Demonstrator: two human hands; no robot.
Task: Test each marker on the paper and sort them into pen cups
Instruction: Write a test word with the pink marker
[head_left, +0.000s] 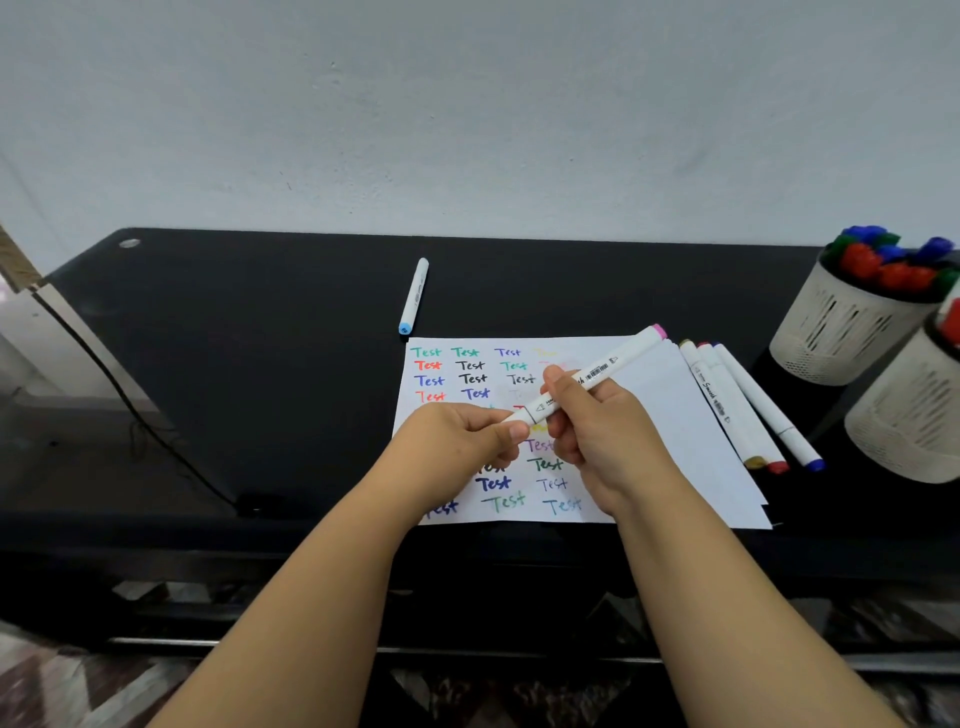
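Paper (670, 415) on the worktop (260, 338) repeats "Test" in many colours. Above it, my right hand (597, 421) grasps one pink-capped marker (597, 374); my left hand (462, 441) pinches its near cap. I count two pen cups (852, 332).

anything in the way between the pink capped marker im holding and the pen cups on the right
Three markers lie on the paper's right edge, between the pink-capped marker and the two pen cups. They lie flat, so carrying the marker over them should clear.
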